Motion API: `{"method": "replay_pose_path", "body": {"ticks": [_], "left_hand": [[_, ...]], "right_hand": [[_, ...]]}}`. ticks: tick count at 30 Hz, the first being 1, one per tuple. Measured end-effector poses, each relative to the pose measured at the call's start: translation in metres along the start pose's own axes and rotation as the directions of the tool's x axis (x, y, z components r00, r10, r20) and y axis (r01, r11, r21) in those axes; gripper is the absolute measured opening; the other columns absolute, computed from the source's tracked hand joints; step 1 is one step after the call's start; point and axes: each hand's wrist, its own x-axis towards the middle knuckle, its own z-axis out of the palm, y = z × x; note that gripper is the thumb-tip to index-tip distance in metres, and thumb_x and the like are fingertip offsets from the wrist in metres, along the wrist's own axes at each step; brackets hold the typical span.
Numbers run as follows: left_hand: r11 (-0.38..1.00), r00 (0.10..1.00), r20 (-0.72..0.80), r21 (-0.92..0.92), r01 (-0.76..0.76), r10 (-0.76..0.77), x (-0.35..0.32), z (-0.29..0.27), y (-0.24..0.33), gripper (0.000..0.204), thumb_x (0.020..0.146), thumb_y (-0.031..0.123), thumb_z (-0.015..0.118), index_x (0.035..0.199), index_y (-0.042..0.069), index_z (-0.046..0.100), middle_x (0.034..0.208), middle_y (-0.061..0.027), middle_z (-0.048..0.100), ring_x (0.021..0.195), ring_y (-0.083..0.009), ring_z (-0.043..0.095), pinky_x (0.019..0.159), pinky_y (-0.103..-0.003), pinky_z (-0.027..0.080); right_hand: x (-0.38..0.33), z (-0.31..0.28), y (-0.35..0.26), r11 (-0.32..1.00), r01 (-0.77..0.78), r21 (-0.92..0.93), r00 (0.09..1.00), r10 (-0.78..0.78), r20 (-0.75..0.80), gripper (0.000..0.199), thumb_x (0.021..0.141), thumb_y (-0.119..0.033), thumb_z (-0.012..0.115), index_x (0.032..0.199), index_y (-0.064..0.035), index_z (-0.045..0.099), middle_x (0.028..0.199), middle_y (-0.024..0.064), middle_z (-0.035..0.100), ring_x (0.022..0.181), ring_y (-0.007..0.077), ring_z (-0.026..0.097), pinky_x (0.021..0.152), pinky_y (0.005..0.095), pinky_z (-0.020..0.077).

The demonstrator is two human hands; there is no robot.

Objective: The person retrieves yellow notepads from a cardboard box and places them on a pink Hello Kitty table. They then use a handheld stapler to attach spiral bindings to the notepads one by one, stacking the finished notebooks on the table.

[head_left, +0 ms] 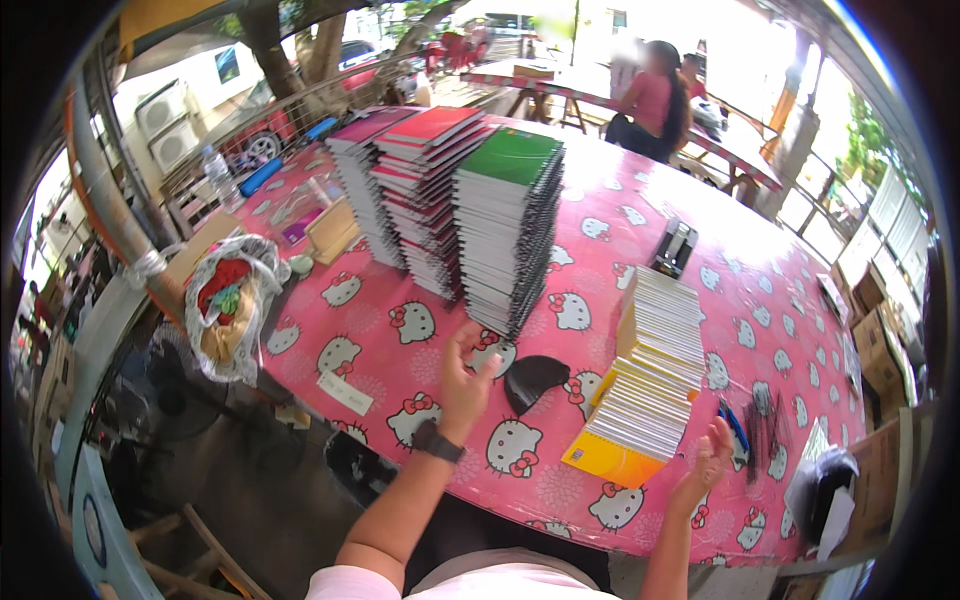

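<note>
My left hand (468,372), a black watch on its wrist, is over the pink table near the foot of a tall stack of green-covered spiral notebooks (508,160). Its fingers are apart and nothing shows in them. A dark half-round piece (536,384) lies just to its right. My right hand (706,464) is raised off the table's near right side, fingers stretched and empty, beside a leaning row of yellow-covered notebooks (655,365). Beyond my left hand rise a red-covered notebook stack (425,125) and a purple-covered one (365,128).
A black metal desk tool (674,247) sits behind the yellow row. Dark thin wires or coils (765,432) and a blue tool (735,432) lie at right. A plastic bag with cloth (232,310) hangs by the left edge. A person (658,105) sits at a farther table.
</note>
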Motion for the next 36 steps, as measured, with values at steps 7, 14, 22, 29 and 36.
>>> {"method": "replay_pose_path", "body": {"ticks": [7,14,22,29,36], "left_hand": [[0.966,0.998,0.009,0.249,0.063,-0.067,0.054,-0.012,-0.051,0.068,0.079,0.006,0.066,0.138,-0.005,0.033,0.135,-0.0229,0.046,0.127,-0.0304,0.044,0.102,-0.036,0.038],[0.997,0.99,0.139,0.082,0.016,-0.028,0.046,0.007,-0.072,0.076,0.079,0.001,0.06,0.143,-0.007,0.02,0.139,-0.0225,0.041,0.124,-0.0253,0.046,0.096,-0.033,0.044],[0.986,0.983,0.113,-0.063,0.153,-0.145,0.055,0.009,-0.06,0.077,0.074,0.002,0.062,0.141,-0.009,0.025,0.133,-0.0249,0.047,0.112,-0.0228,0.056,0.089,-0.03,0.047],[0.994,0.996,0.035,0.065,0.084,-0.086,0.068,-0.012,-0.066,0.073,0.079,0.005,0.06,0.142,-0.006,0.026,0.135,-0.0209,0.046,0.104,-0.0211,0.058,0.088,-0.031,0.046],[0.989,0.885,-0.447,-0.124,0.085,-0.132,0.125,-0.075,-0.072,0.074,0.082,0.01,0.061,0.144,-0.001,0.023,0.141,-0.0178,0.036,0.127,-0.0247,0.039,0.103,-0.035,0.034]], "right_hand": [[-0.013,0.17,-0.111,0.826,-0.411,0.386,0.846,0.186,0.5,0.055,0.093,-0.032,0.051,0.139,-0.0046,0.037,0.138,0.011,0.043,0.127,0.0226,0.041,0.105,0.038,0.0304],[0.012,0.302,-0.026,0.667,-0.675,0.316,0.726,0.528,0.44,0.067,0.097,-0.05,0.037,0.146,-0.0063,0.025,0.149,0.0101,0.028,0.137,0.0228,0.026,0.112,0.0366,0.0187],[0.033,0.327,-0.004,0.59,-0.765,0.257,0.569,0.435,0.698,0.072,0.098,-0.052,0.03,0.147,-0.0017,0.018,0.153,0.0108,0.022,0.14,0.0227,0.02,0.113,0.0343,0.0142],[0.035,0.351,0.007,0.623,-0.76,0.186,0.609,0.582,0.539,0.073,0.094,-0.061,0.032,0.141,-0.0052,0.038,0.141,0.0096,0.043,0.127,0.0226,0.042,0.106,0.0364,0.0301],[0.026,0.371,0.018,0.636,-0.713,0.293,0.655,0.458,0.6,0.084,0.091,-0.069,0.026,0.15,-0.0152,0.002,0.157,0.0043,0.002,0.144,0.0223,0.003,0.115,0.0428,0.0077]]}}
